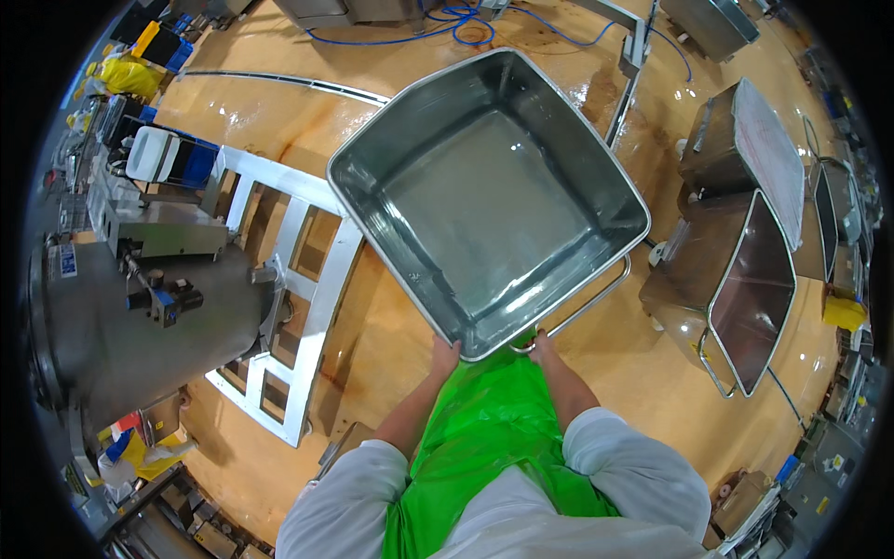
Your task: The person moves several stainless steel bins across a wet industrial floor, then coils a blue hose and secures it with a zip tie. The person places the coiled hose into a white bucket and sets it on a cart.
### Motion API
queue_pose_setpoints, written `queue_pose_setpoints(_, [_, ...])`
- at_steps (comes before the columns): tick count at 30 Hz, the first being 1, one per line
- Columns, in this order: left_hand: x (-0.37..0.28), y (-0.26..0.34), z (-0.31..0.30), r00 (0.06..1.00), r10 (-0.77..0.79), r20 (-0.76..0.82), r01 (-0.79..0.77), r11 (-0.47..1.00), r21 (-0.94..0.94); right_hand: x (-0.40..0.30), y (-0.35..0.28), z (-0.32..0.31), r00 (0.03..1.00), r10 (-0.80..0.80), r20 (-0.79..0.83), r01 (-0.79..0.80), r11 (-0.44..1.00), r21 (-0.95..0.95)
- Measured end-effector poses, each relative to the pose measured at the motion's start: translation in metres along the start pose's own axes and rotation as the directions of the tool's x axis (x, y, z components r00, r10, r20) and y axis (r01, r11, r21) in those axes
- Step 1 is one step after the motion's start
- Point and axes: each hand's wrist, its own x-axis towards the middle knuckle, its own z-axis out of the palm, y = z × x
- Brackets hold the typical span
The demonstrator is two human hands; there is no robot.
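Before me stands a large square stainless steel tub (489,202), turned at an angle, with only a wet sheen and small specks seen inside. At its near corner my left hand (445,355) grips the rim, the thumb on top and the fingers hidden below. My right hand (542,348) is closed around the near end of the tub's metal tube handle (590,305). The tub's wheels or base are hidden beneath it. A green plastic apron (489,419) hangs between my arms, just below the tub's corner.
A white-topped metal frame (318,328) adjoins the tub's left side, by a big steel cylinder (154,328). Steel tubs (751,293) stand at the right, one with a whitish cover (768,154). A blue hose (457,24) lies on the wet tan floor beyond.
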Motion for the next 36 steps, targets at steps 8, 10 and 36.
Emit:
queue_pose_setpoints(8, [-0.065,-0.001,0.055,0.980,-0.198,-0.025,0.199,0.980,0.022,-0.006,0.013,-0.084,0.969,0.222,-0.111,-0.212,0.973,0.091])
queue_pose_setpoints(10, [-0.061,0.036,0.050,0.889,-0.457,0.004,0.455,0.885,-0.101,-0.008,0.001,-0.089,0.962,0.259,-0.092,-0.254,0.965,0.059])
queue_pose_setpoints(36, [-0.035,0.089,0.033,0.946,-0.304,0.113,0.324,0.870,-0.371,0.017,-0.079,-0.095,0.970,0.223,0.093,-0.222,0.975,-0.022])
